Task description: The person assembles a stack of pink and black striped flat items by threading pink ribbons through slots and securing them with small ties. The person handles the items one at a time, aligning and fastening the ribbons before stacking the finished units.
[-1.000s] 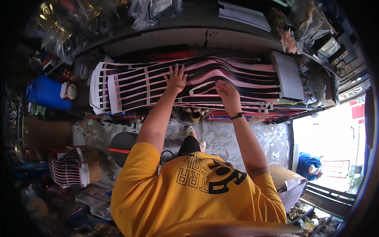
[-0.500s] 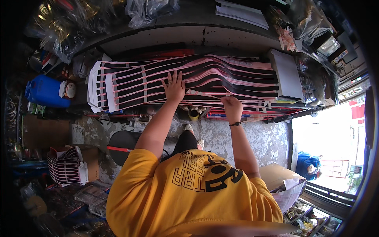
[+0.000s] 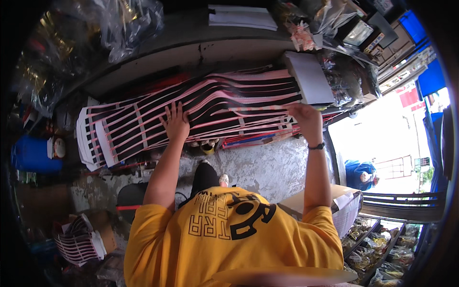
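Note:
A long stack of black sheets with pink and white stripes point(image 3: 129, 131) lies across the bench, with a raised hump near its middle. My left hand point(image 3: 177, 123) rests flat on the stack with fingers spread. At the right part of the stack, my right hand point(image 3: 307, 123) is closed in a pinch on the end of a narrow pale strip point(image 3: 258, 110). This strip runs leftward from my fingers over the sheets, and its far end lies against the stack near the hump. Beyond the stack's right end sits a white box point(image 3: 310, 79).
A blue plastic container point(image 3: 36, 154) stands at the left. More striped sheets point(image 3: 79, 244) sit by a cardboard box at lower left. A carton point(image 3: 291, 203) is beside my right arm. Divided trays of bagged parts point(image 3: 377, 244) are at lower right. Another person in blue point(image 3: 358, 174) is outside the doorway.
My right hand has moved to the right, drawing the pale strip out straighter along the stack. My left hand stays flat on the sheets. The whole view has shifted and tilted.

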`<state>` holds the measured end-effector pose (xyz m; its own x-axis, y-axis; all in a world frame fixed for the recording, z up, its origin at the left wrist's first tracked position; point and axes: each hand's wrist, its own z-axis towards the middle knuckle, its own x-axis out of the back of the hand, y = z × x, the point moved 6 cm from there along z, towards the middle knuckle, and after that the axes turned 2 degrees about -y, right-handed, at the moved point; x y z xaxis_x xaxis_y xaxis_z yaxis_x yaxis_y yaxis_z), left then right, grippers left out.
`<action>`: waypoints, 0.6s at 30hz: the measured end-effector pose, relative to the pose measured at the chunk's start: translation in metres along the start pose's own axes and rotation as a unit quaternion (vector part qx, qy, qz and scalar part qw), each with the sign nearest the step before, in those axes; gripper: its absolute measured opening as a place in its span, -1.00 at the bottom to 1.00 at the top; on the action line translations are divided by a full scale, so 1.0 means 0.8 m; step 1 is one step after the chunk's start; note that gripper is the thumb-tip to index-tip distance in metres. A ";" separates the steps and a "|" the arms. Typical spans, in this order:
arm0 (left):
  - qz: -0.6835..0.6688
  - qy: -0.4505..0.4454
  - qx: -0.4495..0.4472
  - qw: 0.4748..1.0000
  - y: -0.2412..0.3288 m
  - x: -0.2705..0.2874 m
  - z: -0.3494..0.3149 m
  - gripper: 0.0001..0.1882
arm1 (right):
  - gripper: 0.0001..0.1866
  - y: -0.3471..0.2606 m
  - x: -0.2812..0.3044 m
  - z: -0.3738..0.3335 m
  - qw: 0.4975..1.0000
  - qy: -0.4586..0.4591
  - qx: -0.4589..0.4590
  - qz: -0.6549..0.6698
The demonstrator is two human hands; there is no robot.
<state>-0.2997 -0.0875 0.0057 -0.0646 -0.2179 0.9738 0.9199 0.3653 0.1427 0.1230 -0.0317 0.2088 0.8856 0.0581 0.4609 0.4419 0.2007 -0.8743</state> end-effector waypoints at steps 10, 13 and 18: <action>-0.033 -0.005 -0.007 0.999 -0.009 -0.009 0.002 -0.42 | -0.78 0.013 -0.035 -0.032 0.998 -0.025 -0.051 -0.022; -0.101 -0.034 -0.005 0.994 -0.012 -0.002 0.009 -0.37 | -0.81 0.034 -0.051 -0.060 0.996 -0.039 -0.071 0.045; -0.234 0.001 -0.208 0.950 0.055 0.049 -0.005 -0.23 | -0.82 0.073 -0.087 -0.111 0.982 -0.039 -0.129 0.134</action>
<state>-0.2604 -0.0836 0.0495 -0.5034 -0.2707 0.8206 0.8641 -0.1609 0.4770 0.1002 -0.1109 0.1121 0.9658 0.1519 0.2104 0.2250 -0.0867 -0.9705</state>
